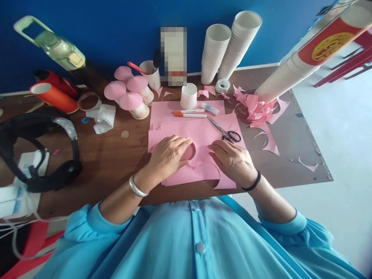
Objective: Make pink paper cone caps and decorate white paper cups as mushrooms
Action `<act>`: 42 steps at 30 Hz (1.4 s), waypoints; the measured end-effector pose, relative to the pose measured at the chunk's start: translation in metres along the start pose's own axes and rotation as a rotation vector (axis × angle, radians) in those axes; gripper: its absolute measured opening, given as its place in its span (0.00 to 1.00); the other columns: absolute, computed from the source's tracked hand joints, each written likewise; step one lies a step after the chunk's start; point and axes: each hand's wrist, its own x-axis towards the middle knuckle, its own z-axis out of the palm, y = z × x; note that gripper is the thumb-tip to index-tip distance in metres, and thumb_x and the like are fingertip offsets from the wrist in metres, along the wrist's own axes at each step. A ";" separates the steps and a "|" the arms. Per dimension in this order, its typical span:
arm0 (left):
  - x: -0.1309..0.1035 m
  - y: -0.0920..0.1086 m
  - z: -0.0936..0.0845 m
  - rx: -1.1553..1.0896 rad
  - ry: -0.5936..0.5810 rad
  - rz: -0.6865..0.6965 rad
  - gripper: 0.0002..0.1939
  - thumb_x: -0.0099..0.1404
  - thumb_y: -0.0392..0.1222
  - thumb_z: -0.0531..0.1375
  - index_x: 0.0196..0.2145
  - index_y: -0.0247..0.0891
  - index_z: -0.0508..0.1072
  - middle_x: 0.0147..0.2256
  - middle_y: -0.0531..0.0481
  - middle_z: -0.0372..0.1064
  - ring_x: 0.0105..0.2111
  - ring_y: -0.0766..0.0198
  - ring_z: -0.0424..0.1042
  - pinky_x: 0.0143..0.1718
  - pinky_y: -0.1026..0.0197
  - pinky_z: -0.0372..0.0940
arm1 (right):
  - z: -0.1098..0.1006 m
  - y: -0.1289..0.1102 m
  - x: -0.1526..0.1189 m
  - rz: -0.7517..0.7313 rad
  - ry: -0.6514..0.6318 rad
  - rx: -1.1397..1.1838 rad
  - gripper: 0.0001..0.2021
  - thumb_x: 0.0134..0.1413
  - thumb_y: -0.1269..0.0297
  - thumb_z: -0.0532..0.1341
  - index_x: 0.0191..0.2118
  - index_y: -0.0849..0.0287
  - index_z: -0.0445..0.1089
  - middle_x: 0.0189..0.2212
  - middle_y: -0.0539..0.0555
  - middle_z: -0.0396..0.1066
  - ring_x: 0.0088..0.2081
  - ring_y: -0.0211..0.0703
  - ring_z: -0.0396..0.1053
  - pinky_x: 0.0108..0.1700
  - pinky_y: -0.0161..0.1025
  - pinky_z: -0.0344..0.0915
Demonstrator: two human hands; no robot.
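Note:
Under the curled fingers of my left hand (173, 150), a dark-edged ring (194, 151), like a roll of tape, rests on pink paper (186, 130). My left hand is closed round the ring's side and covers part of it. To the right, my right hand (231, 158) hovers low over the paper, its fingers bent together towards the thumb; whether anything small is between them cannot be made out. Black-handled scissors (229, 133) lie just beyond it. Two orange-and-white pens (190, 113), a glue stick (210, 108) and an upturned white paper cup (188, 97) are behind.
Pink-topped paper cups (131, 101) stand at the back left near a tall bottle (66, 54). Stacked white cups (216, 54) line the blue wall. Crumpled pink scraps (260, 110) lie right, beside a long cup stack (286, 73). A black headset-like strap (72, 151) is far left.

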 end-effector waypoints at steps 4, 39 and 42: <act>0.001 0.001 -0.001 0.008 -0.034 -0.014 0.28 0.60 0.45 0.73 0.55 0.36 0.73 0.56 0.42 0.76 0.52 0.47 0.75 0.52 0.46 0.70 | -0.002 0.000 0.000 -0.001 0.011 0.009 0.08 0.70 0.68 0.59 0.45 0.60 0.76 0.40 0.56 0.80 0.36 0.43 0.76 0.33 0.40 0.66; 0.006 -0.007 -0.002 0.034 -0.047 0.021 0.32 0.56 0.55 0.74 0.52 0.38 0.71 0.56 0.40 0.71 0.54 0.45 0.69 0.55 0.46 0.63 | 0.014 0.042 0.084 0.331 0.091 0.432 0.05 0.59 0.65 0.62 0.39 0.56 0.75 0.32 0.53 0.79 0.31 0.43 0.74 0.36 0.39 0.67; 0.005 -0.009 0.001 0.004 -0.018 0.032 0.33 0.56 0.55 0.74 0.53 0.38 0.69 0.58 0.38 0.70 0.56 0.46 0.69 0.56 0.45 0.63 | 0.007 0.043 0.071 0.466 0.136 0.757 0.06 0.58 0.60 0.65 0.38 0.56 0.74 0.30 0.52 0.79 0.30 0.43 0.76 0.36 0.40 0.71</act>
